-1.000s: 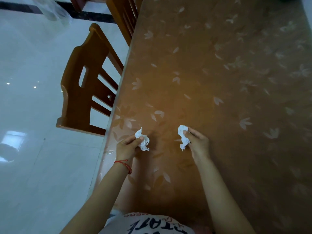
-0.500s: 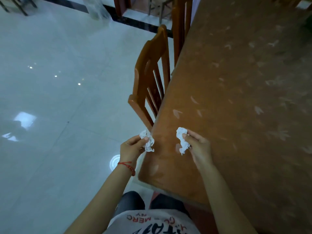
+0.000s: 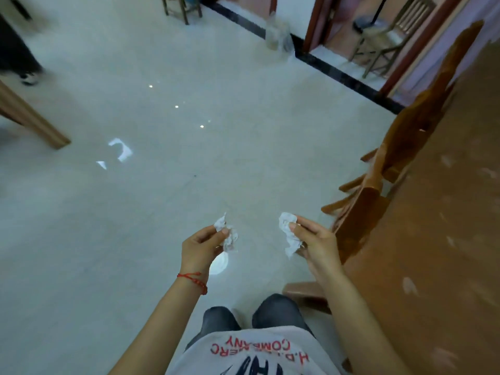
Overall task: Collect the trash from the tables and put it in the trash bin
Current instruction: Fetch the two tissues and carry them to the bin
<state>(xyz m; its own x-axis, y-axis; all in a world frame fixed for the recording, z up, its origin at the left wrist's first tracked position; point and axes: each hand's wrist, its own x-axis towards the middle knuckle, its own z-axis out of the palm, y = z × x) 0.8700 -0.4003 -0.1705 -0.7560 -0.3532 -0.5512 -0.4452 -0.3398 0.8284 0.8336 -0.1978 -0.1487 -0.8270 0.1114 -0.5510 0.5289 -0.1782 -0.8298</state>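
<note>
Pinching crumpled tissue (image 3: 228, 235) in left hand (image 3: 198, 249), 2nd tissue (image 3: 290, 234) in right hand (image 3: 315, 243).

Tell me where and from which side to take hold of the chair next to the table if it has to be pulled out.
Grip the chair by the top rail of its backrest, coming from the open floor side. The backrest faces the floor and stands clear, while the seat looks tucked under the table. Both hands hold tissues now, so that likely waits.

Glossy pale tile floor (image 3: 162, 198); wooden chairs (image 3: 405, 147) beside brown table (image 3: 446, 239); doorway (image 3: 378, 28) beyond.
</note>
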